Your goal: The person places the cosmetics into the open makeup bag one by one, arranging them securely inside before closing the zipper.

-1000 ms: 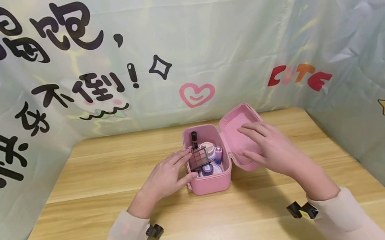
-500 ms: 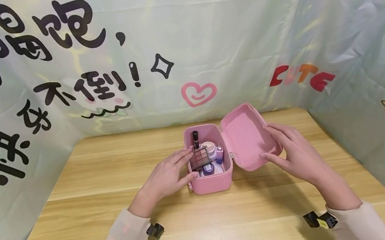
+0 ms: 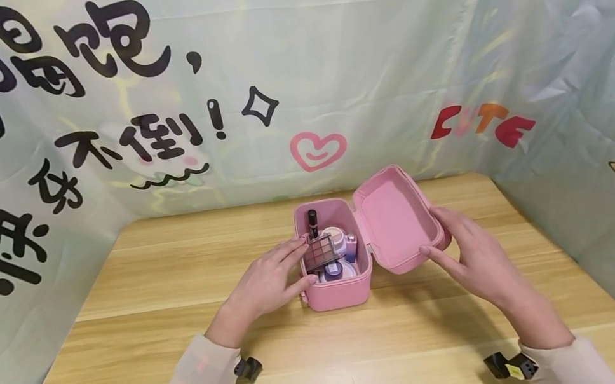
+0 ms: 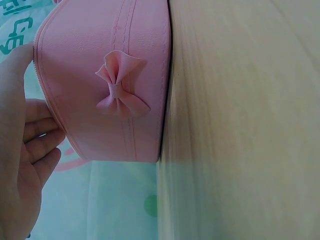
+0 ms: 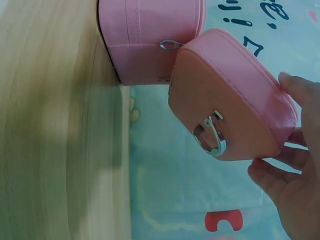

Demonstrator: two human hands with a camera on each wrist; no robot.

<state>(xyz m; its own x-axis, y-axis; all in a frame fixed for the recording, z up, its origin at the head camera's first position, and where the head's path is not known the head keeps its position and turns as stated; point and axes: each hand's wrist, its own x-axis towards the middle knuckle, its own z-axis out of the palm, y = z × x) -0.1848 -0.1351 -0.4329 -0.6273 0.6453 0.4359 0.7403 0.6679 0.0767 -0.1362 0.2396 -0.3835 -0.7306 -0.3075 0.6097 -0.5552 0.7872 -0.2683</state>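
A pink makeup case (image 3: 339, 295) stands on the table, its lid (image 3: 394, 220) swung out to the right. Inside lie an eyeshadow palette (image 3: 319, 252), a black tube (image 3: 313, 222), a small purple-capped jar (image 3: 332, 271) and other cosmetics. My left hand (image 3: 266, 281) touches the case's left rim, thumb near the front corner and fingers farther back. The right hand (image 3: 474, 258) holds the lid's outer edge between thumb and fingers. In the left wrist view a pink bow (image 4: 120, 87) decorates the case's side. A metal ring handle (image 5: 212, 135) shows on the lid in the right wrist view.
The wooden table (image 3: 178, 265) carries the case near its back edge. Behind and beside it hangs a pale printed cloth (image 3: 373, 68) with lettering. Each wrist wears a small black camera, such as the right wrist camera (image 3: 510, 367).
My right hand has moved rightward from over the inside of the lid to its outer edge. The lid has swung wider to the right. My left hand stays at the rim.
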